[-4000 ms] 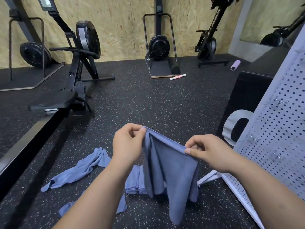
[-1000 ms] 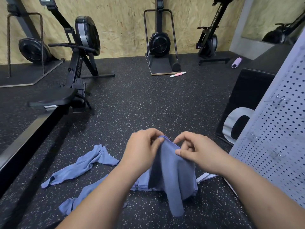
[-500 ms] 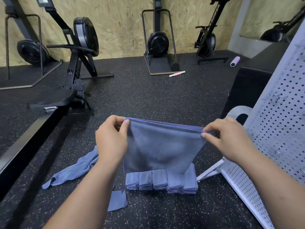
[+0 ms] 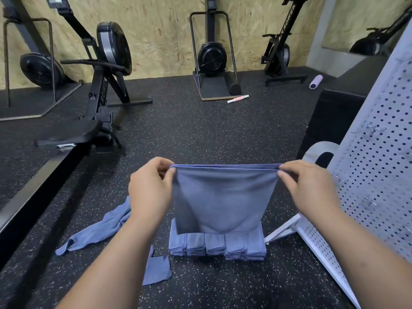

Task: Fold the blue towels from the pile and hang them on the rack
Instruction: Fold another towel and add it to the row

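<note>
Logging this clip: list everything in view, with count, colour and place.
held towel: one, blue, stretched taut at centre
folded towels: about five bundles, blue, row on floor
loose towel: one, blue, floor at left
small folded towel: one, blue, floor by left forearm
pegboard rack: one, white, right
rowing machine: one, black, left
exercise machines: three, black, far wall
foam roller: one, black, far platform
massage stick: one, pink-white, far floor
left hand: pinches towel's top left corner
right hand: pinches top right corner

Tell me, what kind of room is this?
Probably a gym: a rowing machine stands on the left, and a purple foam roller lies on the speckled black floor.
</note>
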